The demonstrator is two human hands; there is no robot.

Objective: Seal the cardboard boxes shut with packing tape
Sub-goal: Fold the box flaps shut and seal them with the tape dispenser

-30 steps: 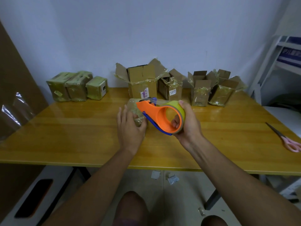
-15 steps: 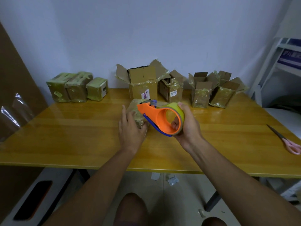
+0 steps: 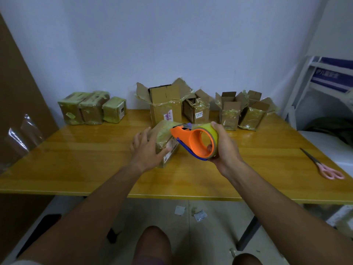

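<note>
While the left hand (image 3: 148,150) lies with straight fingers on the small taped box (image 3: 165,143) mid-table (image 3: 76,159), thumb on its near face, the right hand (image 3: 222,148) grips the orange tape dispenser (image 3: 193,142) round its yellow-green roll, just right of the box, nose over the box top. Head view only: four open boxes (image 3: 208,109) at the back, three sealed boxes (image 3: 91,109) back left, scissors (image 3: 322,165) far right
</note>
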